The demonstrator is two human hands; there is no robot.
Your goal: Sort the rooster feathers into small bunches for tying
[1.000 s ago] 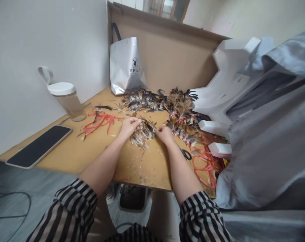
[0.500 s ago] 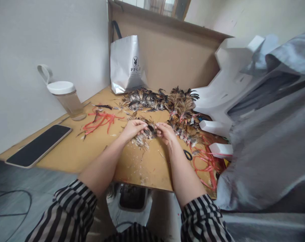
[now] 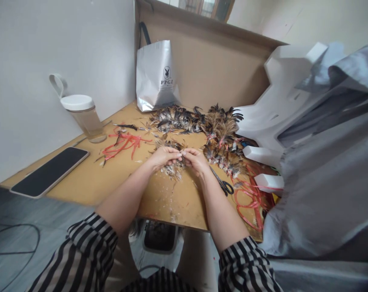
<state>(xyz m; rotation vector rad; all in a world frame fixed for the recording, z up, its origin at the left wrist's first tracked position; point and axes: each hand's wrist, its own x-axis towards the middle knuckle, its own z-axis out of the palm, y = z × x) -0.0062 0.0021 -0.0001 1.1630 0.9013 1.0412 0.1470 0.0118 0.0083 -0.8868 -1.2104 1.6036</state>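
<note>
Where the two bare hands meet above the yellow-brown wooden counter (image 3: 111,182), the left hand (image 3: 165,158) and the right hand (image 3: 196,161) each have thumb and forefinger pinched closed, fingertips touching or nearly so; whether a feather is gripped between them is too small to tell.

Item: one loose pile of brown, black and whitish feathers (image 3: 175,173), on the counter directly under and around the fingers, partly hidden by them.

Item: one long heap of black, brown and white feathers (image 3: 174,121), behind the pile, in front of a silver bag with black lettering (image 3: 155,77).

Item: brown feather bundles with pinkish-red ends (image 3: 223,156), to the right of the hands.

Item: one pair of black-handled scissors (image 3: 227,187), beside the right forearm, partly covered by it.

Item: red plastic strips, two tangles, one at left (image 3: 125,145), one at right (image 3: 240,205) beyond the scissors.

Item: one dark-screened phone with a pale edge (image 3: 50,171), flat at far left.

Item: one clear cup with white lid and loop (image 3: 87,121), upright behind the phone.
</note>
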